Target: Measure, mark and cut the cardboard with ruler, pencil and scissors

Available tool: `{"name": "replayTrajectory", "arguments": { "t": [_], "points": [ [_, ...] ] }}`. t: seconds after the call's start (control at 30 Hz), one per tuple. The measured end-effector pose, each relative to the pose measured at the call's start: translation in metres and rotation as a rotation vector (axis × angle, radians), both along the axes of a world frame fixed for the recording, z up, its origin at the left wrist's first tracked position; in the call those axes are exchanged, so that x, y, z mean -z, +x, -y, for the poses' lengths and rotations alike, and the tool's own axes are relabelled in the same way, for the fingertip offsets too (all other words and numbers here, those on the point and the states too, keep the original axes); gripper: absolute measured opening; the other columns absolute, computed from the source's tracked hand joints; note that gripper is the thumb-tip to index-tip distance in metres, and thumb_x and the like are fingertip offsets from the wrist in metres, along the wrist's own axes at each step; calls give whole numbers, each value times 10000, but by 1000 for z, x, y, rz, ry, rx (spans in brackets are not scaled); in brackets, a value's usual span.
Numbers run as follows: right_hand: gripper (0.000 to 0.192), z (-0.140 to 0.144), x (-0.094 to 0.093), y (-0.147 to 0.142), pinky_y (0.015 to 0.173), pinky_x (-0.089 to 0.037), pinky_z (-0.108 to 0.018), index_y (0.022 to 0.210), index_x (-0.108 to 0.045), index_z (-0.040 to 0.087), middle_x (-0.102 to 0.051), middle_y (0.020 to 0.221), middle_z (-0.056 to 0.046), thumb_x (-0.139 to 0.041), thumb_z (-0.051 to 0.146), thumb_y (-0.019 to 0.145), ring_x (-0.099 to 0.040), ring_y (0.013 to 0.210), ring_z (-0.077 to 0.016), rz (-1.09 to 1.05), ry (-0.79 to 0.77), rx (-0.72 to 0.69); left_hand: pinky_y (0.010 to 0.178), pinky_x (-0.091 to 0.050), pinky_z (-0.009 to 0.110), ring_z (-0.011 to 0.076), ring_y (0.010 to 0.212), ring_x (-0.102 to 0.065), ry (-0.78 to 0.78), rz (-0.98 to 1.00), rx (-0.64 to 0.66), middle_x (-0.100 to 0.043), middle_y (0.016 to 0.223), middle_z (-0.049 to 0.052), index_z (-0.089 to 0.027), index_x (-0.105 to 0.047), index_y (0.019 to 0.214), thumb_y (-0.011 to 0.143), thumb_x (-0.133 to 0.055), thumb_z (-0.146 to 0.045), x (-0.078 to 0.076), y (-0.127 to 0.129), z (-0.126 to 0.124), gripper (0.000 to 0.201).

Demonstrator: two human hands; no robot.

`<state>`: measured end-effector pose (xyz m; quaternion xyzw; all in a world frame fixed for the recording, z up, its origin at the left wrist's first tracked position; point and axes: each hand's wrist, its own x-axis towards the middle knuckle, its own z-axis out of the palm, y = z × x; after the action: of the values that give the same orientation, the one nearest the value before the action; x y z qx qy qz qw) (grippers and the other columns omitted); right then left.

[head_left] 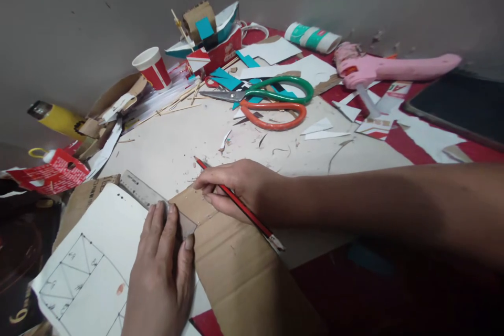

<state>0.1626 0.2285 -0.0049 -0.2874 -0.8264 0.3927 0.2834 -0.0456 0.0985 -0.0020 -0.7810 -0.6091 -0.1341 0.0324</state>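
My left hand (163,262) lies flat on a clear ruler (137,190), its fingers stretched and the thumb along the near edge. Under it is a white sheet (106,226) with a hand-drawn lattice of triangles and written marks. Brown cardboard (244,273) with creases extends beneath the ruler and to the right. My right hand (240,189) is closed around a red-and-black pencil (244,209). One end of the pencil points up and left past the fingers; the other reaches down toward the right, over the cardboard.
Scissors (275,97) with green and orange handles lie beyond my hands, among paper scraps. A pink glue gun (409,67) stands at right, near a dark flat panel (460,107). Behind are a paper cup (155,71), a model boat (224,26) and a white-green roll (311,37).
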Motion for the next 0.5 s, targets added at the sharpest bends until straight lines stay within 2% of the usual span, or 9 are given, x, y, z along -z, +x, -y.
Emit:
{"name": "replayTrajectory", "arguments": {
  "t": [0.5],
  "points": [
    [228, -1, -2, 0, 734, -488, -272, 1037, -683, 141, -749, 903, -72, -563, 114, 845, -693, 816, -181, 23, -36, -16, 1117, -417, 586, 352, 1405, -419, -35, 49, -77, -434, 1529, 193, -157, -456, 1470, 944, -559, -246, 0, 5, 0, 543]
  ]
}}
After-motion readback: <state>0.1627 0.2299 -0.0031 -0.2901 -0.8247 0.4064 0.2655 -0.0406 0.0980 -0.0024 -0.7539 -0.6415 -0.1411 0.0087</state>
